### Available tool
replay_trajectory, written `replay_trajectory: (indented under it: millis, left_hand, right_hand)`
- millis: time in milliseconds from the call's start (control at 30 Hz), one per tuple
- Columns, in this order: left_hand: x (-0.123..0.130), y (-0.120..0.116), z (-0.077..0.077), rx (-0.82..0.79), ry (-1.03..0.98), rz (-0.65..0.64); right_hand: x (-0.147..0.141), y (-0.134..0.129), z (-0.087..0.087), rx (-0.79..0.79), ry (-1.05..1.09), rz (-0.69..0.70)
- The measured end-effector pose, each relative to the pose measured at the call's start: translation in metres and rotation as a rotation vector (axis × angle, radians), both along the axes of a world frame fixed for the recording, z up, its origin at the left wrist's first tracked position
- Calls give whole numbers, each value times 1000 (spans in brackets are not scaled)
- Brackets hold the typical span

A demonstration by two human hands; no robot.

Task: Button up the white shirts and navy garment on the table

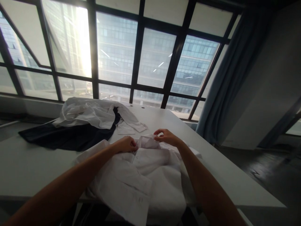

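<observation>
A white button-up shirt [162, 182] lies spread over the table's front edge, its collar [149, 142] pointing away from me and its lower part hanging down toward me. My left hand [128, 144] is closed on the cloth at the left side of the collar. At the collar's right side, my right hand [166, 137] pinches the fabric between thumb and fingers. A sleeve with its cuff [136, 204] folds across the shirt front at the near side.
Another white shirt [87, 111] lies heaped on a dark garment [70, 136] at the back left of the white table [235, 179]. Windows [117, 47] stand behind the table, and a blue curtain [225, 75] hangs at the right.
</observation>
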State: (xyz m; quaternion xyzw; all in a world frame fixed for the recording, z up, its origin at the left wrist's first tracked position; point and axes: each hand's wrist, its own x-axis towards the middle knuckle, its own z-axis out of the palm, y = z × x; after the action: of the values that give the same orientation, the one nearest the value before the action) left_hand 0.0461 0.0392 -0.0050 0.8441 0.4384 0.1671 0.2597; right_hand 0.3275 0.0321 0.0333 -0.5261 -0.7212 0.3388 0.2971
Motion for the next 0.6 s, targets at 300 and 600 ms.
replay_trajectory:
  millis: [300, 600]
  left_hand:
    - [17, -24, 4, 156, 91, -13]
    - [11, -15, 19, 413, 71, 162]
  right_hand:
    - [7, -1, 4, 99, -207, 44]
    - [7, 4, 0, 396, -479, -156]
